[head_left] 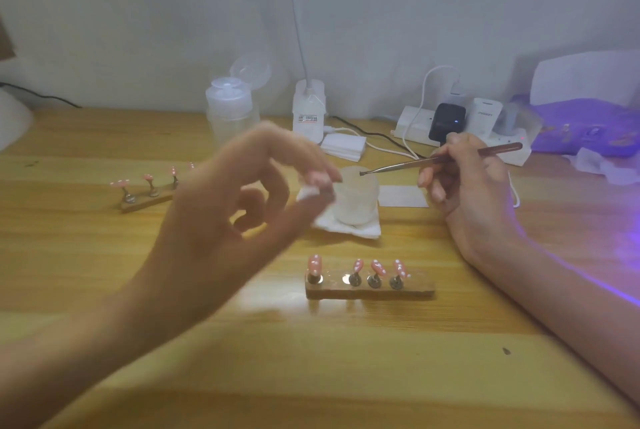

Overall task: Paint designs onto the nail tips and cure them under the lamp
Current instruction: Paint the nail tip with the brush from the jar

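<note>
remote-driving this one, so notes for myself. right hand (464, 186) grips the dotting tool (415, 162) like a pen, its ball end hovering just over the frosted cup (356, 203) in the middle of the frame. left hand (221, 207) is blurry, but thumb and forefinger pinch a little white wipe (310, 191) just left of the cup. reads to me like a tip clean between dots.

to do it well i'd bring the tip to the wipe, roll the ball once lightly, and keep both wrists up off the near holder (369, 290) at lower centre, since i'd guess those dots aren't cured yet.

counts: four pink nail tips (378, 267) with white dots on that holder, plus what looks like one bare spot after the first. the second holder (145, 202), left of centre, shows four tips i can make out; the hand may hide more. one lamp (585, 79) glowing purple, far right.
</note>
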`<state>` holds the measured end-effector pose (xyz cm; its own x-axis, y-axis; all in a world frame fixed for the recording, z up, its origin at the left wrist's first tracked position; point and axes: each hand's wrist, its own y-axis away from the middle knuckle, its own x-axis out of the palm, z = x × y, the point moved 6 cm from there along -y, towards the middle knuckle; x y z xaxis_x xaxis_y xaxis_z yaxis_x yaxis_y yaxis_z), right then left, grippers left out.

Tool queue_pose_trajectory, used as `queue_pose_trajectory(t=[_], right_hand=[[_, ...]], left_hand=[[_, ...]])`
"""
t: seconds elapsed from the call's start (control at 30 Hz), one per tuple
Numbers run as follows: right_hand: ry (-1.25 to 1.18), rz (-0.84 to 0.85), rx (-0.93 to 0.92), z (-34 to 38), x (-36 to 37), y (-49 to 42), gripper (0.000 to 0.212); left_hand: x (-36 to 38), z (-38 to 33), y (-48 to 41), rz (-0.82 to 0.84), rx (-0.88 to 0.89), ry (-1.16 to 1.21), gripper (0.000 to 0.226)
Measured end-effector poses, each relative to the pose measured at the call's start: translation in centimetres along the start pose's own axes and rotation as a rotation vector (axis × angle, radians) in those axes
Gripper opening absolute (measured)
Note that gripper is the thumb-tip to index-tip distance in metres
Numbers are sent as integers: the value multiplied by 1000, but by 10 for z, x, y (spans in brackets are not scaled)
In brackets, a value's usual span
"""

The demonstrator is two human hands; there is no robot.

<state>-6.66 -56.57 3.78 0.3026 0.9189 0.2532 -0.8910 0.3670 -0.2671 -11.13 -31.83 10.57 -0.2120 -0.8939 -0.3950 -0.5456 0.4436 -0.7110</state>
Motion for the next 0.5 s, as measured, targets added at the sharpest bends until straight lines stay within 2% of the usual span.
queue_pose_trajectory(t=[0.13, 0.3, 0.5], right_hand=[[201, 162, -120, 19, 14, -1, 30], [462, 305, -185, 27, 28, -5, 28], [551, 374, -219, 19, 38, -4, 28]], left_hand=[[-7, 37, -20, -77, -220, 207, 9], [13, 90, -21, -157, -467, 297, 11], [19, 108, -8, -114, -500, 330, 4]])
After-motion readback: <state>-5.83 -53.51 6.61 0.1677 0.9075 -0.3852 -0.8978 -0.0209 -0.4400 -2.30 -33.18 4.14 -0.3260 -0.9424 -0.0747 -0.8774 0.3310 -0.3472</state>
